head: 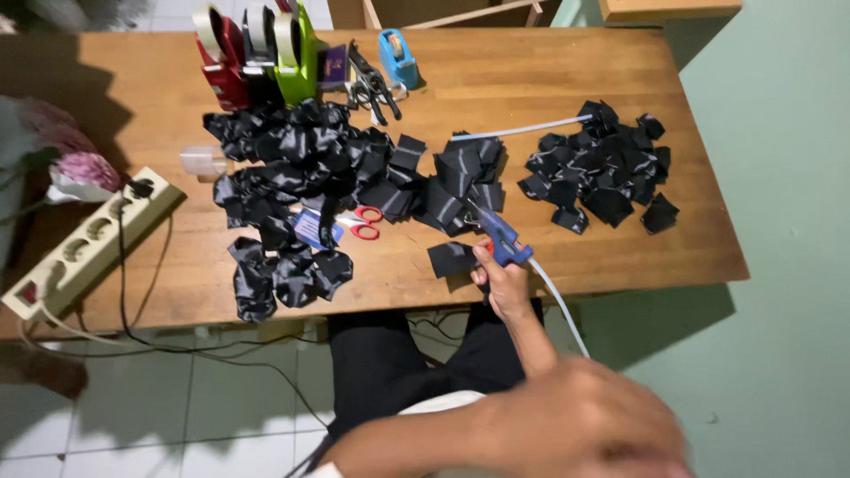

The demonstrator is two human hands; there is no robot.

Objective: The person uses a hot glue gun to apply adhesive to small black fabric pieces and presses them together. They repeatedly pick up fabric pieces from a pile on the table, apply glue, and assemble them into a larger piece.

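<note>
Black satin ribbon pieces [602,168] lie folded at right, loose heaps [292,168] left; one hand [500,279] grips a blue glue gun [503,237], the other hand [575,425] blurred, unreadable.

Bare table [549,80] was left open between black ribbon heaps [301,168] and cut pieces [602,173]; tape dispensers [257,53] blocked the back.

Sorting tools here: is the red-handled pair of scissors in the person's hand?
No, the red-handled scissors lie on the wooden table; the hand holds a blue glue gun.
</note>
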